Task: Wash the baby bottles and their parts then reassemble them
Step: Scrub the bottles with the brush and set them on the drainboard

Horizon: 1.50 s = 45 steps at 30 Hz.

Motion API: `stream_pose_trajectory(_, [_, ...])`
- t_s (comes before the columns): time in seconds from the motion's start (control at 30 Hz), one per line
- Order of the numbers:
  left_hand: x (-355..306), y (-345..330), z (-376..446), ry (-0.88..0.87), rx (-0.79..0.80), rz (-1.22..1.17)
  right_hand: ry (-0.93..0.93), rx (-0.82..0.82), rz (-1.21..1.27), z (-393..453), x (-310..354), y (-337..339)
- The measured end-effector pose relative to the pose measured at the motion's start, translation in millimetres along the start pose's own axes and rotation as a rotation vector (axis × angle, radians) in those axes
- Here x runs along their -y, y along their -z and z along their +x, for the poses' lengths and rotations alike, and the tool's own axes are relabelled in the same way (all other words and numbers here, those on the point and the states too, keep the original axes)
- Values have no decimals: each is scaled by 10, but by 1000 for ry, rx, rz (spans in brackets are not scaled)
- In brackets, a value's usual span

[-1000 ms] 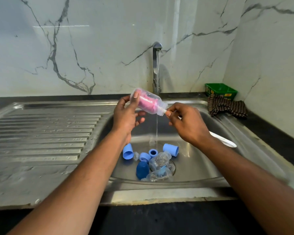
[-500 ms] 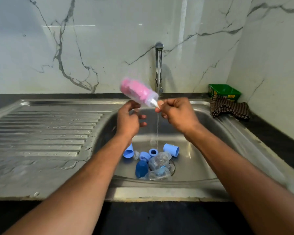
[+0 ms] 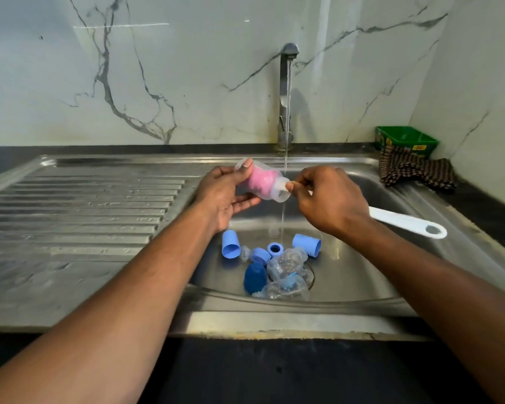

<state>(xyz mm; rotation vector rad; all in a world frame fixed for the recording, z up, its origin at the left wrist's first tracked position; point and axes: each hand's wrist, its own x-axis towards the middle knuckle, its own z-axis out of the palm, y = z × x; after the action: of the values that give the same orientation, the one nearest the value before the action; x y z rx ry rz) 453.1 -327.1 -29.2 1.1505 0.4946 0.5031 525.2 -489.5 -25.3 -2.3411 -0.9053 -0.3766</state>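
The bottle [image 3: 263,182] is clear and wet, stuffed with a pink brush head, lying tilted over the sink [image 3: 274,319] beside the running stream; it could slip. The left hand [image 3: 220,196] grasps its base, the right hand [image 3: 330,196] pinches the brush stem at the neck; a hard tug might fling it onto the blue caps [image 3: 231,244] below.

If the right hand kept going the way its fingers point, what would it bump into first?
Probably the clear bottle with the pink sponge inside: the right hand points left at its open mouth, fingertips already there. The left hand lies beyond.
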Motion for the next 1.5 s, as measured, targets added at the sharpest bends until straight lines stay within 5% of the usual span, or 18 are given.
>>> stream_pose_trajectory(0.13, [27, -101, 9, -153, 180, -273, -217, 83, 536, 13, 42, 82])
stream_pose_trajectory(0.3, [56, -123, -1, -180, 290, -336, -456, 399, 1105, -54, 54, 106])
stream_pose_trajectory(0.4, [26, -66, 6, -184, 225, -80, -366, 242, 851, -18, 15, 130])
stream_pose_trajectory(0.5, [-70, -4, -8, -65, 114, 233, -83, 0, 172, -23, -27, 161])
stream_pose_trajectory(0.57, [-117, 9, -20, 20, 76, 306, 29, -23, -148, -64, 34, 152])
stream_pose_trajectory(0.63, [-103, 12, -36, 25, 57, 278, 85, -15, -215, -78, 86, 98])
stream_pose_trajectory(0.77, [-71, -73, -64, -125, 196, -68, -101, 76, 494, 1, 30, 171])
stream_pose_trajectory(0.9, [-119, -144, -44, -275, 502, -207, -428, 430, 1223, -14, -81, 347])
stream_pose_trajectory(0.97, [-108, -148, -15, -279, 463, -10, -411, 339, 1074, -1, -135, 341])
stream_pose_trajectory(1.07, [-85, -93, 23, -270, 73, 508, -86, 23, 231, 4, -112, 284])
stream_pose_trajectory(1.17, [-109, -31, 17, -109, -20, 403, 55, -47, -175, -53, 17, 180])
stream_pose_trajectory(1.23, [-114, -7, 13, -72, 57, 195, 44, -33, -21, -56, 40, 128])
stream_pose_trajectory(1.33, [-123, -98, -30, -229, 178, -14, -279, 181, 847, -13, -34, 221])
stream_pose_trajectory(1.4, [-120, -153, -48, -332, 268, -93, -424, 356, 1212, -26, -72, 253])
stream_pose_trajectory(1.5, [-98, -134, -16, -345, 277, 6, -320, 214, 1020, 8, -107, 227])
